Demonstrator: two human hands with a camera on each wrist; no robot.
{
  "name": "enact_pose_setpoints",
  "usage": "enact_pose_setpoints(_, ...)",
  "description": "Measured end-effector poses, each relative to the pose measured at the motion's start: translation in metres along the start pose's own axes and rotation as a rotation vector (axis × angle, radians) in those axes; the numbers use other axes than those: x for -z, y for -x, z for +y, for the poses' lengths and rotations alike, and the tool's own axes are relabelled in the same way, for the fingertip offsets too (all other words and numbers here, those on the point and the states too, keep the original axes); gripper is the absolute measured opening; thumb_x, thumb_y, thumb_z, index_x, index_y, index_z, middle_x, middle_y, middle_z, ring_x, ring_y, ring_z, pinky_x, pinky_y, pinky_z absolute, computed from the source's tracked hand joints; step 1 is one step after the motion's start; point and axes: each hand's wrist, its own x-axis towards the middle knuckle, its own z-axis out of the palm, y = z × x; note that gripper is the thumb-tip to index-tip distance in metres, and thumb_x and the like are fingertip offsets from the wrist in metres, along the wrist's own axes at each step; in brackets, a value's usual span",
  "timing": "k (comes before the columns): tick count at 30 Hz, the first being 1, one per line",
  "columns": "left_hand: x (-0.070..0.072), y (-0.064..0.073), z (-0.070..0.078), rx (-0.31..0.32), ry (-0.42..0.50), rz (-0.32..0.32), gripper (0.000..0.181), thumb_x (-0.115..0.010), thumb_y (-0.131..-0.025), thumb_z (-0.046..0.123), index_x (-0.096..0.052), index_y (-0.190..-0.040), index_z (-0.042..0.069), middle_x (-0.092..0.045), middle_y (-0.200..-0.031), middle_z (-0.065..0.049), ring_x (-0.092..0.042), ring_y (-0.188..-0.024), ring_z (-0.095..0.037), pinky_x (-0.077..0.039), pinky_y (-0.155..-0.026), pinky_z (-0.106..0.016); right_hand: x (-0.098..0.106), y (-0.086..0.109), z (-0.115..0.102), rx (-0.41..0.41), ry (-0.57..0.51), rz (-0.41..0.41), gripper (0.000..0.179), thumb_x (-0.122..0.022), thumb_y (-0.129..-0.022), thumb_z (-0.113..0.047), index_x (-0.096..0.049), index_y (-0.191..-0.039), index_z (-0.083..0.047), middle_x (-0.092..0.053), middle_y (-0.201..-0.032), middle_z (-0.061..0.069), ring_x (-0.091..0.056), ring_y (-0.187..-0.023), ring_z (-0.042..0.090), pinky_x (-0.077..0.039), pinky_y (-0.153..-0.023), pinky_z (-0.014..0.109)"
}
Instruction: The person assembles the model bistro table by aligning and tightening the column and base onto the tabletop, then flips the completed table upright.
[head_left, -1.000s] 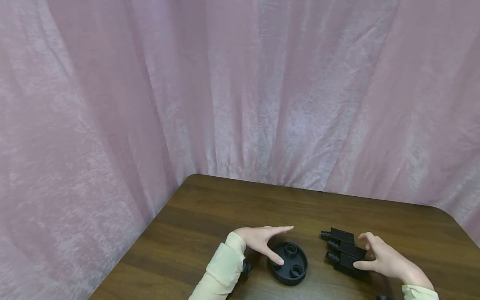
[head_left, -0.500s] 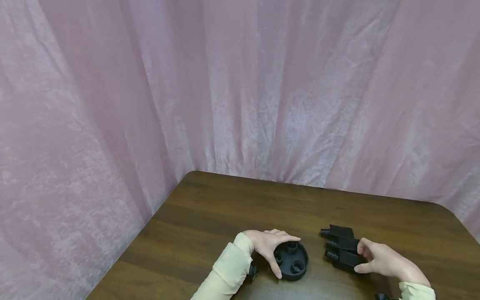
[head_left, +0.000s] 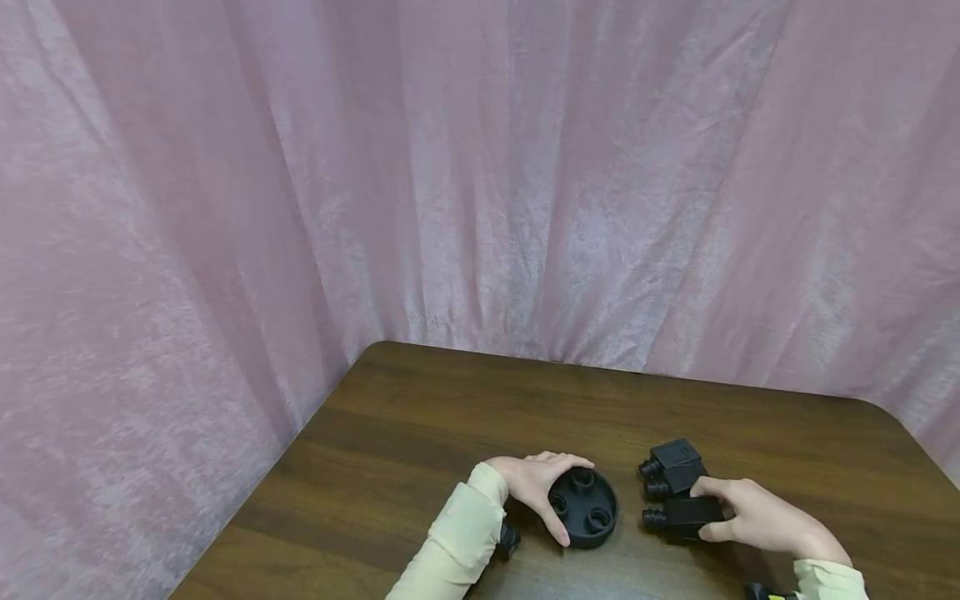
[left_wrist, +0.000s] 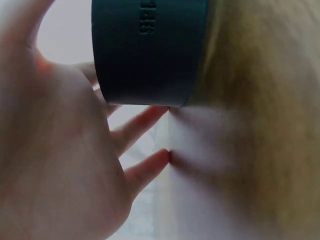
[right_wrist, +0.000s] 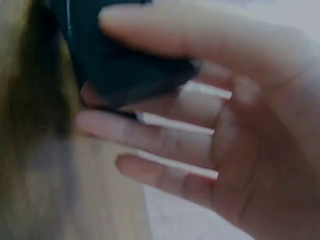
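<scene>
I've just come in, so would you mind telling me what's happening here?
A person's left hand holds a round black dish by its side, while the right hand grips the nearest black block. Two similar blocks lie just beyond it on the wooden table. The dish and blocks are apart; whether the gripped block is lifted is hard to tell.

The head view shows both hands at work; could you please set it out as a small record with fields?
left hand: thumb and fingers around the left side of the round black dish
dish interior: three round sockets
right hand: pinches the nearest black block
other blocks: two, side by side beyond it
surface: brown wooden table
backdrop: pink curtain
</scene>
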Motion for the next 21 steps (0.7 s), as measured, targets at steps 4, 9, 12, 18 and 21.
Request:
enact_pose_setpoints(4, 0.001, 0.002, 0.000, 0.045, 0.047, 0.019, 0.097, -0.078, -0.059, 0.049, -0.018, -0.135, 0.043, -0.030, -0.136, 0.012, -0.028, -0.129, -0.012, -0.035, -0.096, -0.032, 0.008, -0.003, -0.020, 0.023, 0.002, 0.049, 0.026, -0.062, -0.082, -0.034, -0.054, -0.102, -0.019, -0.062, -0.088, -0.006, -0.054, -0.076, -0.006, -0.041, -0.059, 0.018)
enact_pose_setpoints(9, -0.001, 0.004, 0.000, 0.066, 0.080, 0.019, 0.095, -0.079, -0.059, 0.048, -0.019, -0.133, 0.044, -0.031, -0.133, 0.011, -0.027, -0.129, -0.011, -0.035, -0.095, -0.032, 0.011, -0.012, -0.045, 0.048, -0.023, 0.161, 0.035, -0.061, -0.082, -0.038, -0.052, -0.109, -0.018, -0.064, -0.092, -0.002, -0.059, -0.078, -0.003, -0.048, -0.063, 0.020)
enact_pose_setpoints(12, -0.002, 0.004, 0.001, 0.075, 0.116, 0.004, 0.094, -0.079, -0.060, 0.046, -0.019, -0.133, 0.044, -0.030, -0.133, 0.012, -0.026, -0.128, -0.010, -0.036, -0.094, -0.031, 0.009, -0.020, -0.056, 0.080, -0.003, 0.222, 0.034, -0.063, -0.080, -0.037, -0.052, -0.108, -0.020, -0.064, -0.084, -0.008, -0.058, -0.070, -0.003, -0.046, -0.060, 0.019)
enact_pose_setpoints(18, -0.003, 0.002, 0.001, 0.087, 0.153, 0.000, 0.092, -0.078, -0.060, 0.046, -0.019, -0.131, 0.047, -0.030, -0.133, 0.014, -0.023, -0.130, -0.009, -0.034, -0.095, -0.030, 0.008, -0.037, -0.075, 0.105, 0.041, 0.193, 0.038, -0.064, -0.079, -0.039, -0.051, -0.109, -0.020, -0.058, -0.078, -0.011, -0.052, -0.061, -0.003, -0.043, -0.056, 0.019)
enact_pose_setpoints(21, -0.004, 0.002, -0.001, 0.080, 0.160, 0.004, 0.091, -0.078, -0.061, 0.045, -0.019, -0.131, 0.046, -0.031, -0.133, 0.015, -0.023, -0.130, -0.009, -0.033, -0.096, -0.030, 0.006, -0.044, -0.081, 0.101, 0.082, 0.180, 0.041, -0.064, -0.078, -0.042, -0.049, -0.111, -0.023, -0.055, -0.077, -0.011, -0.050, -0.062, -0.004, -0.042, -0.057, 0.019)
